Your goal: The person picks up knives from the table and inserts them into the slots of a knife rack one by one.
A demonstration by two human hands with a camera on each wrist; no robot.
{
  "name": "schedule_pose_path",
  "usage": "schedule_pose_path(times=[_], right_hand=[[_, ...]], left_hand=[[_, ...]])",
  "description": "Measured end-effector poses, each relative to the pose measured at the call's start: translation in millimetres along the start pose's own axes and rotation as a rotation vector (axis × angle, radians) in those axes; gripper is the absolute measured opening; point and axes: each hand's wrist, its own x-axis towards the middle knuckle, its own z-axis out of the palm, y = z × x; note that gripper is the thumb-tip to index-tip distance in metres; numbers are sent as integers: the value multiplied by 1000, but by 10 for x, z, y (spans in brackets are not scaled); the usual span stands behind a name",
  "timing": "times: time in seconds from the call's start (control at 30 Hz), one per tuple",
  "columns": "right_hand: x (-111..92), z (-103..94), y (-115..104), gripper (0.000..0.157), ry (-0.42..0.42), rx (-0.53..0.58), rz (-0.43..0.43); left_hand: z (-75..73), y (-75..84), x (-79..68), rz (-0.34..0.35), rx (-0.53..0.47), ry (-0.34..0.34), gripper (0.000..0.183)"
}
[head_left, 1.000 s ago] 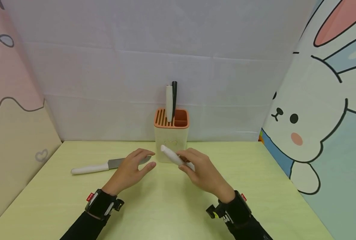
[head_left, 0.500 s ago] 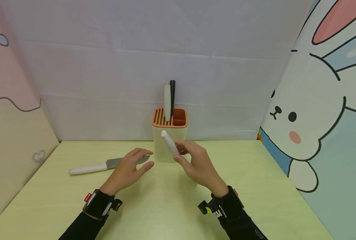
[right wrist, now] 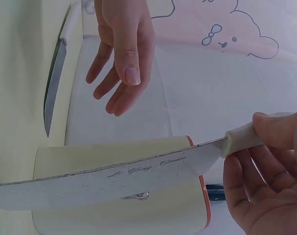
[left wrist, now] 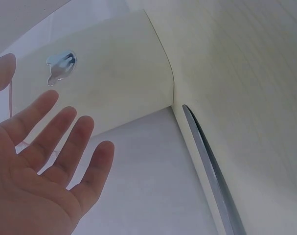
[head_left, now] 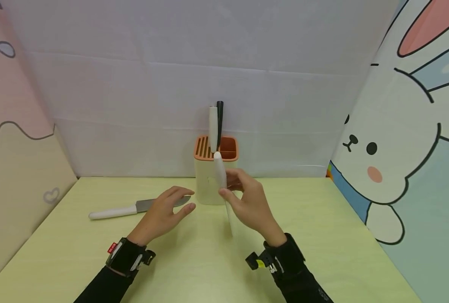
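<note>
My right hand (head_left: 249, 204) pinches the white handle of a knife (head_left: 220, 170) between thumb and fingers, in front of the knife block (head_left: 211, 181). In the right wrist view that knife's broad blade (right wrist: 104, 178) crosses before the block, clear of the slots. My left hand (head_left: 164, 214) hovers with fingers spread and holds nothing; the left wrist view shows its open palm. Beneath and behind it a second white-handled knife (head_left: 112, 213) lies on the table, part of its blade hidden by the hand in the head view.
Upright in the cream block with an orange top stand a white handle (head_left: 213, 126) and a black handle (head_left: 220, 122). The orange top has slots at left and a square compartment (head_left: 228, 147) at right. A pale wall sheet (head_left: 141, 105) hangs behind the table (head_left: 194, 265).
My right hand has turned the held knife from slanted to nearly upright, handle end rising toward the block's top, blade pointing down. The left hand stays almost where it was.
</note>
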Motion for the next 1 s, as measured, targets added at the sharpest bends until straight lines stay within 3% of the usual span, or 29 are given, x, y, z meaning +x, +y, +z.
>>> schedule_pose_path(times=[0.37,0.6,1.0], right_hand=[[39,-83,-339,38,53,132,89],[21,-92,-353,37,49,214,143],[-4,-38,-355,38,18,223,158]], left_hand=[[1,43,-1,1,8,1,38],[13,10,7,-1,15,-3,39],[-1,3,14,-19,-15,5,45]])
